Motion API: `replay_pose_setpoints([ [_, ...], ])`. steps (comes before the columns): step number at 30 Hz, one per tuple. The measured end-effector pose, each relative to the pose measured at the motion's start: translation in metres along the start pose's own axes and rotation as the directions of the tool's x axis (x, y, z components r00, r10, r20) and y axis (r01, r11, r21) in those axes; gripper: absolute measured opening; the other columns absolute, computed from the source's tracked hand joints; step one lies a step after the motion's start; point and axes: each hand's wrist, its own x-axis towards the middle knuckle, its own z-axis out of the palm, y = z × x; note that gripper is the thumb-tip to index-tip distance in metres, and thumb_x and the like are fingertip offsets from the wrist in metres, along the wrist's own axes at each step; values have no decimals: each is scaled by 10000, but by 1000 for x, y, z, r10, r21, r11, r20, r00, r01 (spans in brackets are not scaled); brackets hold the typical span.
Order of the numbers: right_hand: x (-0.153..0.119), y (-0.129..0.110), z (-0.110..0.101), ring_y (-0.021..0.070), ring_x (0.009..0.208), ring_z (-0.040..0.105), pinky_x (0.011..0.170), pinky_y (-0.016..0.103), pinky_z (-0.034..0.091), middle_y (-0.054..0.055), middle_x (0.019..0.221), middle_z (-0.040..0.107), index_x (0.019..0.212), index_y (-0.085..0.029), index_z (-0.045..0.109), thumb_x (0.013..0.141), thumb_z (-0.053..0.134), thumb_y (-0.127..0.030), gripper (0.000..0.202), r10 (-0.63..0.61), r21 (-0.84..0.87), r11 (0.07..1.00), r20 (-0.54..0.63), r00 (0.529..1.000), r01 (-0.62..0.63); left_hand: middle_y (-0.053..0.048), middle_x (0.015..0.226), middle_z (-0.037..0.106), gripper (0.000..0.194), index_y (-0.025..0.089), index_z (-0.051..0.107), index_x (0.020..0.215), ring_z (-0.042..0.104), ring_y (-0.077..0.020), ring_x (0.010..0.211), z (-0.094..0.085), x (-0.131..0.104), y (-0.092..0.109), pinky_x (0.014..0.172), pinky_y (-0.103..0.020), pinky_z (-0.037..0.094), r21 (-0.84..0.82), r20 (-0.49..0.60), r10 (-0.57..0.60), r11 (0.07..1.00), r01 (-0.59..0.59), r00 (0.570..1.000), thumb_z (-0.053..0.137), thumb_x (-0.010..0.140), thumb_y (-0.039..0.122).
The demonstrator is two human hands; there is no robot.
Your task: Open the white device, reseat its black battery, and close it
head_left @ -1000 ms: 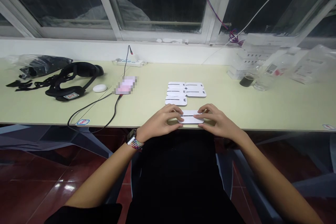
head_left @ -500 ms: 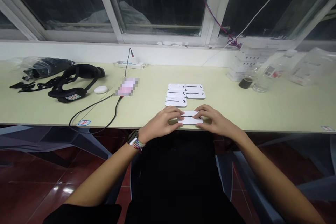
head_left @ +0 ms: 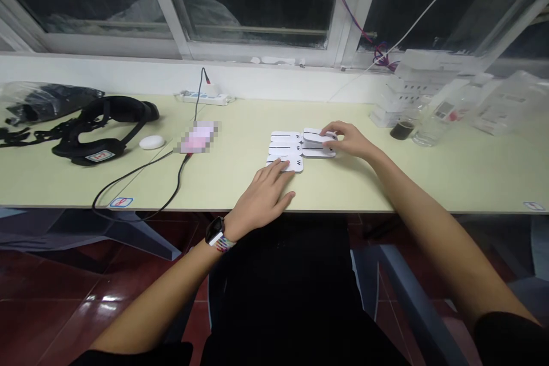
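Observation:
Several white cards with rounded corners, a black line and a "W" mark lie in two columns on the table. My right hand [head_left: 346,140] pinches a white card [head_left: 312,135] over the top of the right column, its near edge slightly raised. Below it lies another white card [head_left: 313,151], partly under my fingers. My left hand [head_left: 268,194] rests with fingers stretched out, its fingertips on the lowest card [head_left: 295,163] of the left column. A watch [head_left: 215,231] and a woven bracelet are on my left wrist.
Left on the table [head_left: 240,183] are a black headset [head_left: 103,126], a white oval case [head_left: 151,142], a blurred phone-like object [head_left: 197,137] and a cable. A power strip [head_left: 206,98] stands behind. At right are a dark-liquid cup [head_left: 402,130], a bottle [head_left: 429,132] and white boxes [head_left: 388,111].
The card held by both hands near the table edge is gone from there. My right hand has moved forward to the right column with a card; my left has let go and spread its fingers.

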Motion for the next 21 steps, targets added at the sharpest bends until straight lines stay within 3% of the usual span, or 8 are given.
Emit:
replay_pose_setpoints([
  [2,26,18,3,356,1197,644,1100,565,492,104,1196,758,985,-238,804,764,783,-348,248,70,5,998,-12,997,-70,-172,1709,474,425,196,551,1537,374,-379,1639,1,1,2,1298,-627,384,82,19,8,997,-10,1000,445,1175,391],
  [6,61,45,10,356,1257,650,1151,556,488,102,1232,763,952,-232,796,724,765,-284,236,170,58,984,22,985,-171,-185,1687,498,411,174,596,1500,417,-377,1606,1,2,3,1269,-608,413,124,25,33,992,-36,999,449,1172,373],
  [14,75,68,16,373,1403,626,1226,562,458,121,1457,732,1049,-247,851,800,685,-226,300,246,49,968,22,969,-247,-191,1672,505,410,169,608,1484,419,-389,1598,1,2,2,1259,-615,419,110,15,41,993,-43,999,446,1169,375],
  [18,70,64,23,361,1586,482,1312,586,357,108,1712,534,1355,-224,793,939,596,-281,464,249,5,968,-5,968,-249,-199,1672,504,416,162,611,1481,421,-400,1597,2,2,2,1261,-619,413,98,12,44,994,-45,999,443,1167,376],
  [21,65,54,32,336,1659,382,1372,601,248,57,1763,460,1545,-252,669,1067,486,-402,534,230,-140,964,23,973,-225,-192,1670,510,413,177,614,1484,422,-405,1597,2,2,2,1256,-628,412,82,6,47,996,-47,999,443,1164,374],
])
